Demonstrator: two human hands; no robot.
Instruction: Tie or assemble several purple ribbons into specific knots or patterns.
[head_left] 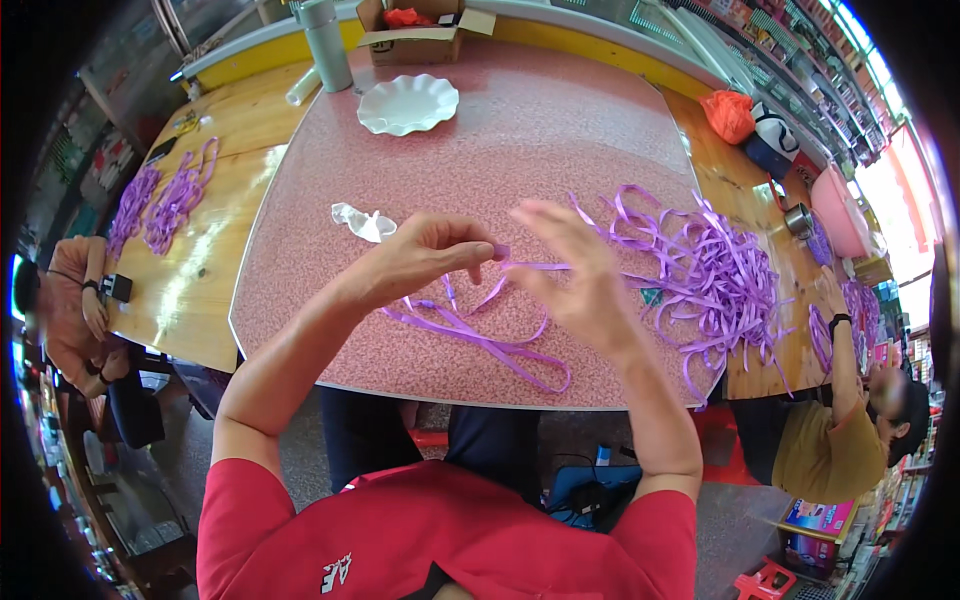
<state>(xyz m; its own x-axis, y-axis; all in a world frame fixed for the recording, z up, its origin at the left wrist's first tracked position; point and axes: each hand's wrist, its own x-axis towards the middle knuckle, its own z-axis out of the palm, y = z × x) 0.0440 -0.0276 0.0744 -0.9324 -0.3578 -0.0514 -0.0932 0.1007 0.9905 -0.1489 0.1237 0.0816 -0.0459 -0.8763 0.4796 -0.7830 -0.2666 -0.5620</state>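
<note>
Above the middle of the pink speckled table, my left hand (435, 255) pinches the end of a purple ribbon strap (502, 253) between thumb and fingers. My right hand (580, 270) is just to its right, somewhat blurred, with thumb and fingers spread apart. A length of the strap runs from near my left fingertips behind my right hand. Below both hands lies a looped purple strap (500, 350) on the tabletop. To the right, a tangled heap of purple straps (725, 275) spreads toward the table's edge.
Crumpled white plastic (365, 222) lies beyond my left wrist. A scalloped white plate (408, 105), a green bottle (325, 45) and a cardboard box (418, 42) stand at the back. More purple straps (180, 205) lie on the left wooden table. People sit at left (75, 300) and right (840, 430).
</note>
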